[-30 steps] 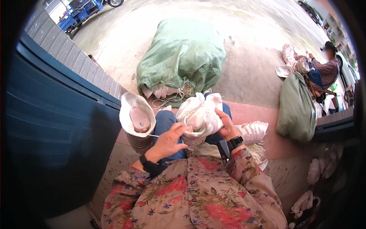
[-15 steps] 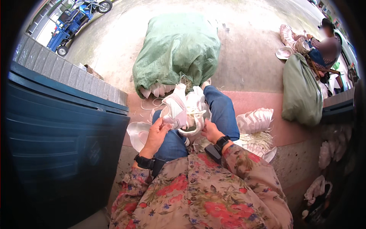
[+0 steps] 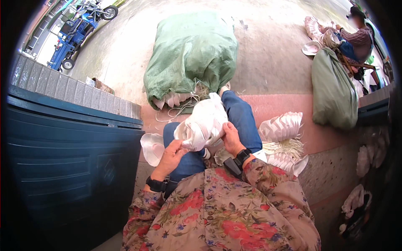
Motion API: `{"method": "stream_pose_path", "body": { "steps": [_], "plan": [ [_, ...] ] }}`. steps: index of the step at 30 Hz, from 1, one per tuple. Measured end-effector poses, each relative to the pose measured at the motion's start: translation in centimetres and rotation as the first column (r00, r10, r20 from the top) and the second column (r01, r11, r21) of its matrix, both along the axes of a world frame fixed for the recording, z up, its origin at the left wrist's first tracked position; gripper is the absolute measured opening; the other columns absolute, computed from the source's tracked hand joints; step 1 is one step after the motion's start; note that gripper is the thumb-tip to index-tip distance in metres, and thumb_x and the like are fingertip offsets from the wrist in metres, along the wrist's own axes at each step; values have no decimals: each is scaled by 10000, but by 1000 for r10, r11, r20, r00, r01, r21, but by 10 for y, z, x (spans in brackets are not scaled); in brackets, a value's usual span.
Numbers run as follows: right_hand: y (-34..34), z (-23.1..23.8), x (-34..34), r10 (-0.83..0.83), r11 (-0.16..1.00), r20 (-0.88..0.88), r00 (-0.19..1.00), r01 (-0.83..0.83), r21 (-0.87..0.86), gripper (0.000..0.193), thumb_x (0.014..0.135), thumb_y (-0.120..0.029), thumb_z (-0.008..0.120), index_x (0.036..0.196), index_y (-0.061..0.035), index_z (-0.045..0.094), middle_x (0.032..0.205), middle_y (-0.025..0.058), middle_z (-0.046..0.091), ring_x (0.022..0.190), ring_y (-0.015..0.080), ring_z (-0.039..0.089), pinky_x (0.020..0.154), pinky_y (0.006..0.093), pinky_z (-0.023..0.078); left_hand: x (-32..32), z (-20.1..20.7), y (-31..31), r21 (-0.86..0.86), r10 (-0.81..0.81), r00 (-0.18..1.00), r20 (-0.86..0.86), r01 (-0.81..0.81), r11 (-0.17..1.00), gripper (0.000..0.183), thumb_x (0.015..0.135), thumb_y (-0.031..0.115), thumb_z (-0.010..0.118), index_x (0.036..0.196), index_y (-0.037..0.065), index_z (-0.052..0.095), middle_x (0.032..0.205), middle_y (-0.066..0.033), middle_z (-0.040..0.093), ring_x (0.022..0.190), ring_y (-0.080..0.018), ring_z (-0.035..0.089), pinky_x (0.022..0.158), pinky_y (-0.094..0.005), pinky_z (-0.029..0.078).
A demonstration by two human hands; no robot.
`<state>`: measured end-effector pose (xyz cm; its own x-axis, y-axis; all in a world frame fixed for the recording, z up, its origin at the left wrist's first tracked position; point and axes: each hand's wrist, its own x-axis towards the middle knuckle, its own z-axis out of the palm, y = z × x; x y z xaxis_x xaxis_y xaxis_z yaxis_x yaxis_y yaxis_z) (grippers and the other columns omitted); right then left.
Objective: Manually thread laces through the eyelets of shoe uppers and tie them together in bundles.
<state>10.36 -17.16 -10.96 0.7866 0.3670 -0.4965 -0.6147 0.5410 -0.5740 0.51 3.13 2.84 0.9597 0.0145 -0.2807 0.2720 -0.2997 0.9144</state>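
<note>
Over my lap I hold a white shoe upper (image 3: 204, 125), its fabric bunched together. My left hand (image 3: 171, 154) pinches its lower left edge between thumb and fingers. Along the right side, my right hand (image 3: 231, 137) grips the same upper. How many layers are in the bundle I cannot tell. Just left of my knee lies a pale curved piece (image 3: 151, 148) on the ground. To the right of my leg sit nested stacks of pale shoe pieces (image 3: 281, 127), with a bundle of whitish strings (image 3: 284, 146) among them.
A big green sack (image 3: 192, 54) stands ahead, pale pieces showing at its mouth. Another green sack (image 3: 335, 92) leans at the right, near a seated person (image 3: 356, 42). A dark blue door (image 3: 67, 159) closes off the left. A blue three-wheeler (image 3: 73, 37) stands beyond the low wall.
The upper has turned over in my hands, from its laced, open side to a smoother white side. My right hand has moved up slightly along its edge.
</note>
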Motion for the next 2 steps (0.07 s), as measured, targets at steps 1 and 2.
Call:
{"method": "stream_pose_path", "body": {
  "steps": [1, 2],
  "plan": [
    [0, 0, 2, -25, 1000, 3, 1000, 25, 3, 243, 913, -198, 430, 1102, -53, 479, 1057, 35, 545, 955, 136, 520, 846, 293, 417, -2, -5, 0, 80, -71, 996, 44, 68, 995, 247, 826, 34, 533, 1073, 41, 524, 965, -27, 539, 854, -100, 492, 783, -227, 395],
    [-1, -2, 5, -53, 999, 7, 999, 53, 4, 232, 902, -208, 459, 1086, -72, 499, 1006, 11, 562, 892, 108, 529, 797, 271, 429, -1, -5, -1, 80, -76, 996, 41, 72, 994, 247, 826, 34, 533, 1073, 41, 524, 965, -27, 539, 854, -100, 492, 783, -227, 395]
  ]
}}
